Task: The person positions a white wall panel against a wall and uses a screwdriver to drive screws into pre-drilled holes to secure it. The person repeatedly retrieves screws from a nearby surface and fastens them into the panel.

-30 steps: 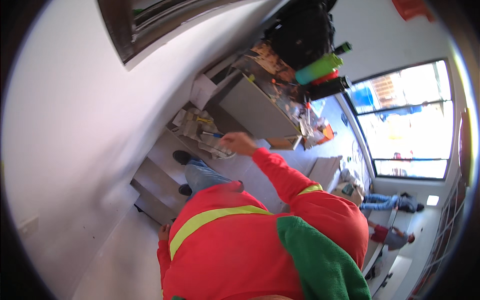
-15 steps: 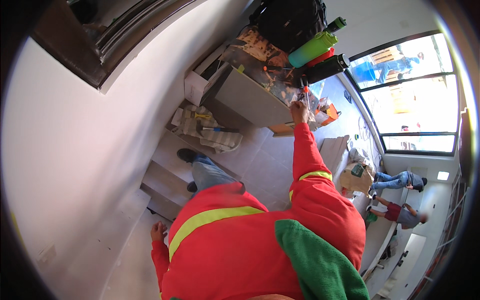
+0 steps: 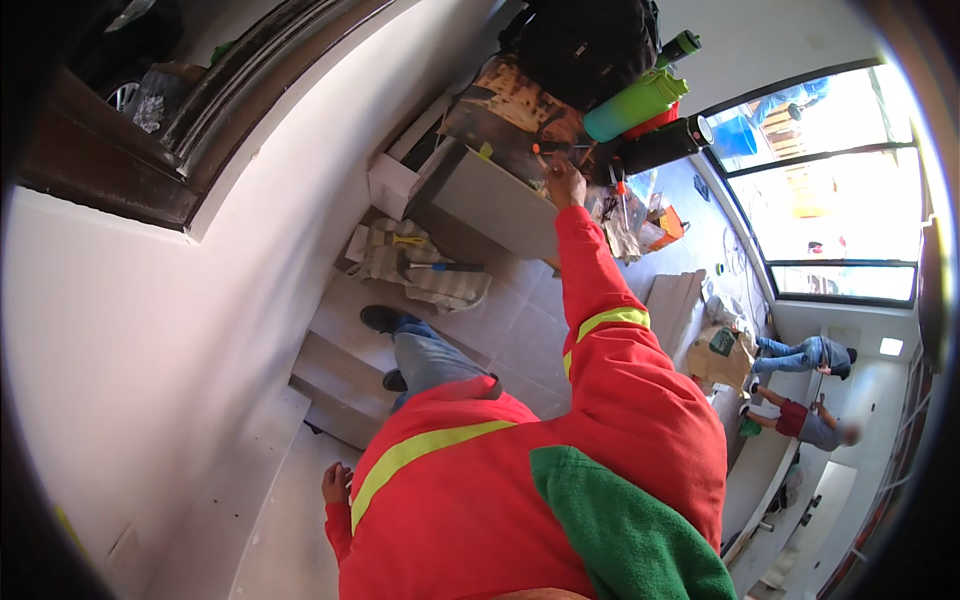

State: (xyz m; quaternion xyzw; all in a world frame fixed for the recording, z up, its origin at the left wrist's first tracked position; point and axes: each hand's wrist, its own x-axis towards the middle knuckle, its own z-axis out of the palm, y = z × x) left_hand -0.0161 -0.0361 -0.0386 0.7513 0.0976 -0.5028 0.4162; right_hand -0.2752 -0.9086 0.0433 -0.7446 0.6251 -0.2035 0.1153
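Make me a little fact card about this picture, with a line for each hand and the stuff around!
Right hand: at the cluttered cabinet top, near an orange-ended tool; can't tell if it holds anything
Left hand: low, beside the red shirt
Bottles: green-and-blue bottle, black bottle
Bag: black backpack
Lower down: blue-and-black-handled tool on a striped cloth

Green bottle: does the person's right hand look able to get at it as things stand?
Probably yes: the right hand is close by, and only low clutter seems to lie between it and the green bottle; the black bottle is to one side.
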